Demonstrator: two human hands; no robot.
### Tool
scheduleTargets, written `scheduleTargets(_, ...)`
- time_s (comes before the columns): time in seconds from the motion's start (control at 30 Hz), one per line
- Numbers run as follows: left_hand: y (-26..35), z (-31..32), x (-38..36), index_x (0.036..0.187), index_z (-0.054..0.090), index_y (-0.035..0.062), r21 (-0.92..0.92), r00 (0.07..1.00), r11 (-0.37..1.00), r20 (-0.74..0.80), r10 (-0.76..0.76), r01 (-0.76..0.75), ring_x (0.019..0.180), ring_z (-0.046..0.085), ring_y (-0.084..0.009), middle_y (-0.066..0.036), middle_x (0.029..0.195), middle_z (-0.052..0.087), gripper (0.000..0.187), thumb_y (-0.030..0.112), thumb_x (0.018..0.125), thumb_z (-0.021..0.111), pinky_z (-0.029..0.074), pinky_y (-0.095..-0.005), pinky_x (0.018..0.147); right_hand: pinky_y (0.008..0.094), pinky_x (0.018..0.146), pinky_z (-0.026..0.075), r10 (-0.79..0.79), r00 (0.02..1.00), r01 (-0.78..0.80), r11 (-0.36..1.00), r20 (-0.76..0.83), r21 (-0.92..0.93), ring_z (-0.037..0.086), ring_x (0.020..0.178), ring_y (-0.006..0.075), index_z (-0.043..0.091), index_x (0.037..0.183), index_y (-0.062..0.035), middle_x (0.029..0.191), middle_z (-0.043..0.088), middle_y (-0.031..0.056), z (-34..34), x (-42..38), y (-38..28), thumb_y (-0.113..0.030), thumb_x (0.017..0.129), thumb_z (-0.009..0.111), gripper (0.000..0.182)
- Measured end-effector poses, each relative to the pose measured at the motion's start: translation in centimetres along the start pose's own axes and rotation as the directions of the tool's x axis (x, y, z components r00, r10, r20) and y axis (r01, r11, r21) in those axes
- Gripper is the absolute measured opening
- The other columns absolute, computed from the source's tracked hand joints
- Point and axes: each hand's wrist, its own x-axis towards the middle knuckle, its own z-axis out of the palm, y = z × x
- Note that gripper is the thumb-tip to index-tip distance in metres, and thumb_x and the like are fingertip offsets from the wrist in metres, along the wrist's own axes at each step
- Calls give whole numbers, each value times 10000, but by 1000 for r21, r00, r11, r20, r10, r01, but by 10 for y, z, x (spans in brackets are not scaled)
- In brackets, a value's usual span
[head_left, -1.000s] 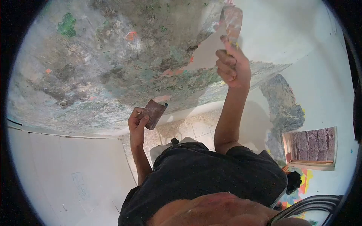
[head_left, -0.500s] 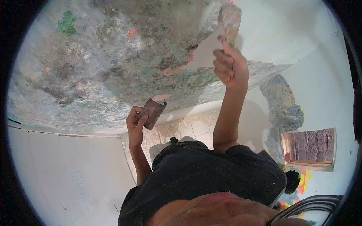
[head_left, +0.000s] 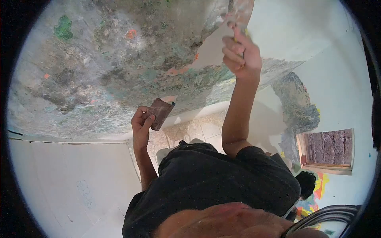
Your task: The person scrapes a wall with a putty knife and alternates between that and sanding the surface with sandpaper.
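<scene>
My right hand (head_left: 244,55) is raised high against the wall, its fingers wrapped round the handle of a putty knife (head_left: 241,12). The knife's broad, smeared blade points up and is cut off by the top of the view; it lies over the border between rough wall and smooth white coat. Lower down, my left hand (head_left: 142,122) pinches a curled brown piece of sandpaper (head_left: 160,113) between thumb and fingers. Behind both hands is the patchy wall (head_left: 119,63), stained grey and green with orange flecks.
Tiled floor (head_left: 210,133) shows below the wall. To the right are a small window opening (head_left: 327,147) with brickwork behind it and a bare grey patch (head_left: 297,103). Dark cables (head_left: 329,216) hang at lower right. A person's dark-haired head (head_left: 305,184) appears beside my shoulder.
My right hand has moved up a little, carrying the putty knife partly past the top of the view. My left hand and the sandpaper sit slightly higher; the whole view has shifted slightly.
</scene>
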Motion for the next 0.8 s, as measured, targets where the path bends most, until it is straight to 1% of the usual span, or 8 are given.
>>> scheduleTargets(0.07, -3, -2, 2, 1008, 547, 55, -6, 999, 999, -26, 43, -43, 744, 555, -63, -18, 873, 656, 123, 21, 898, 590, 427, -231, 663, 183, 271, 227, 44, 997, -45, 999, -62, -22, 268, 348, 25, 500, 1161, -133, 580, 398, -60, -8, -9, 10, -267, 1053, 433, 185)
scheduleTargets(0.17, -9, -2, 4, 1010, 545, 56, -57, 998, 998, -69, 6, -10, 738, 553, -61, -17, 871, 654, 125, 19, 898, 585, 427, -231, 663, 188, 270, 229, 18, 1000, -18, 999, 2, -35, 268, 347, 29, 505, 1157, -138, 580, 398, -65, -3, -6, -2, -274, 1045, 456, 183)
scheduleTargets(0.27, -10, -2, 4, 1016, 544, 57, -18, 1000, 1000, -9, -7, 7, 767, 558, -60, -16, 877, 655, 130, 17, 899, 583, 426, -228, 693, 196, 269, 220, 7, 997, -9, 1000, 81, 24, 266, 343, 37, 492, 1168, -145, 581, 403, -62, -10, 5, -4, -275, 1045, 456, 183)
scheduleTargets(0.3, -8, 0, 5, 1017, 544, 57, -22, 1000, 1000, -20, 5, -6, 773, 557, -59, -15, 877, 655, 130, 18, 899, 585, 425, -227, 699, 200, 267, 236, 26, 999, -25, 1000, 39, -9, 273, 342, 41, 490, 1168, -143, 582, 405, -61, -12, -1, 0, -273, 1048, 445, 182)
scheduleTargets(0.4, -8, 5, 6, 1016, 544, 56, -31, 999, 999, -45, 22, -24, 790, 555, -58, -15, 880, 656, 131, 18, 899, 588, 422, -225, 713, 201, 267, 240, 42, 998, -42, 999, 52, -1, 281, 341, 43, 484, 1179, -141, 580, 404, -60, -12, -5, 1, -276, 1050, 437, 193)
scheduleTargets(0.5, -12, 5, 5, 1015, 541, 52, -24, 1000, 1000, -26, -3, 2, 790, 551, -56, -18, 881, 656, 131, 16, 897, 588, 421, -223, 712, 205, 264, 242, 12, 993, -17, 999, 118, 45, 281, 336, 47, 480, 1182, -140, 580, 409, -51, -8, 10, -16, -275, 1047, 445, 194)
scheduleTargets(0.6, -9, 6, 5, 1017, 541, 48, -17, 1000, 1000, -27, 5, -6, 768, 546, -54, -17, 874, 651, 133, 13, 897, 585, 419, -218, 696, 202, 272, 247, 30, 997, -32, 999, 70, 17, 297, 345, 51, 456, 1196, -130, 594, 410, -40, -15, 0, 1, -264, 1054, 421, 198)
scheduleTargets(0.8, -13, 8, 6, 1019, 543, 49, -8, 1000, 1000, -24, -13, 13, 744, 547, -51, -7, 853, 637, 132, 11, 898, 579, 419, -214, 653, 198, 285, 253, -7, 981, -11, 996, 194, 93, 300, 348, 50, 499, 1162, -124, 592, 417, -40, -2, 17, -23, -248, 1056, 416, 183)
